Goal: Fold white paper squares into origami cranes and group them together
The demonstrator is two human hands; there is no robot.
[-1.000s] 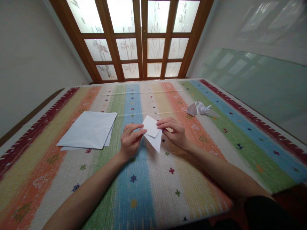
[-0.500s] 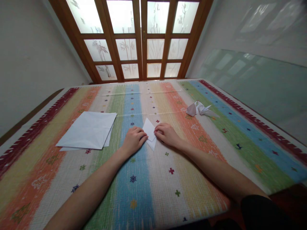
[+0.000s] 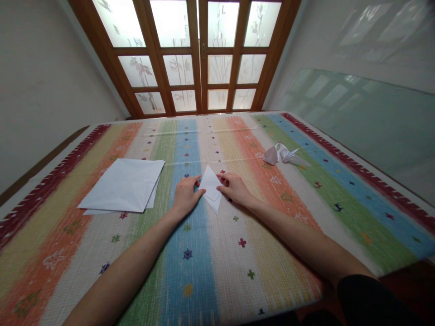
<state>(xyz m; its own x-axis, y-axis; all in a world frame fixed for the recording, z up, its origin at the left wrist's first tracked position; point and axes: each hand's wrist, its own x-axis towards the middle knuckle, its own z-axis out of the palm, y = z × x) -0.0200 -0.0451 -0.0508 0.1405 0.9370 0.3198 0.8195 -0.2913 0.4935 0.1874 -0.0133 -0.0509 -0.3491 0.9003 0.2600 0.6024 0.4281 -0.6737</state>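
A small folded white paper [image 3: 210, 186] lies flat on the striped tablecloth [image 3: 204, 271] in the middle of the table. My left hand [image 3: 186, 195] rests palm down at its left edge, fingers stretched out flat with the tips on the paper. My right hand [image 3: 235, 189] is at the right edge, fingers curled and pressed down on the fold. The paper's lower point sticks out between the two hands.
A stack of white square sheets [image 3: 124, 184] lies to the left. A folded white paper figure [image 3: 283, 154] sits at the back right. Wooden doors with frosted panes [image 3: 200, 54] stand beyond the far edge. A glass panel [image 3: 367, 122] runs along the right side.
One second ago both hands held the folded paper raised off the cloth. They have lowered it flat onto the table, and my left fingers have since straightened out along its edge.
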